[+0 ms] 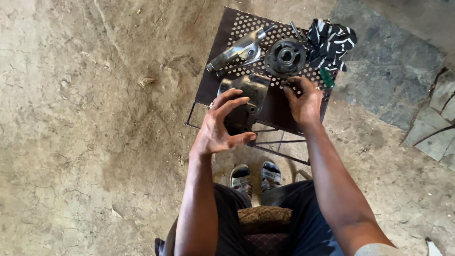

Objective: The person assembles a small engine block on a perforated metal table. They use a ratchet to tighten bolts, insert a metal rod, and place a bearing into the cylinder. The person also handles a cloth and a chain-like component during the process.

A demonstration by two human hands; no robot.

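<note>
A dark cast metal housing point(246, 102) lies on a small perforated metal stool point(222, 42) in front of me. My left hand point(222, 125) hovers over its near end with fingers spread and curled, holding nothing I can see. At the housing's far right side, my right hand point(303, 99) has its fingers pinched together on something small that is hidden under them. Just beyond lies a round black hub-like part point(286, 57) with a central hole. A shiny metal part point(239, 50) lies at the stool's far left.
A black-and-white patterned cloth point(332, 42) sits at the stool's far right corner, with a green-handled tool point(326, 78) beside it. My sandalled feet point(256, 176) rest under the stool on cracked dirt ground. Grey stone slabs point(407, 71) lie to the right.
</note>
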